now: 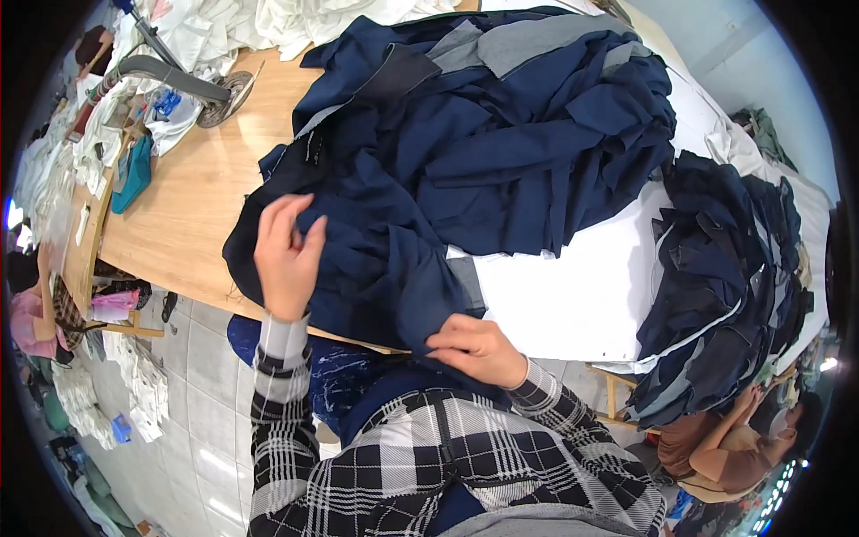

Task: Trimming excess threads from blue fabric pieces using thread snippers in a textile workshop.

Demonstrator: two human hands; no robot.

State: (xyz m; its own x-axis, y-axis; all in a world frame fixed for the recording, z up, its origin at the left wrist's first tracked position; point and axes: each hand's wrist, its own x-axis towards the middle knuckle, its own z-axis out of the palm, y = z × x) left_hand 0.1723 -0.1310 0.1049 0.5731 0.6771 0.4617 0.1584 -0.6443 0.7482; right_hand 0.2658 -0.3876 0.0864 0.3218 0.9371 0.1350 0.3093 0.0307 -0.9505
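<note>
A large heap of navy blue cloth pieces [501,152] is spread over the table, some with grey undersides turned up. My right hand [481,352] pinches the edge of a navy garment piece [380,300] at the table's front edge. Part of that piece hangs over the edge toward my lap. Above its left side is my left hand [288,255], with bent fingers, thumb apart from them and nothing visible between. Whether its fingertips touch the cloth I cannot tell. A grey patch [465,285] shows beside the piece near my right hand.
The wooden tabletop [179,201] extends left, with a metal arm on a round base [219,98]. White cloth [295,22] is piled behind. At right are a white surface [555,304] and another navy bundle [716,268]. People [734,447] sit nearby on both sides.
</note>
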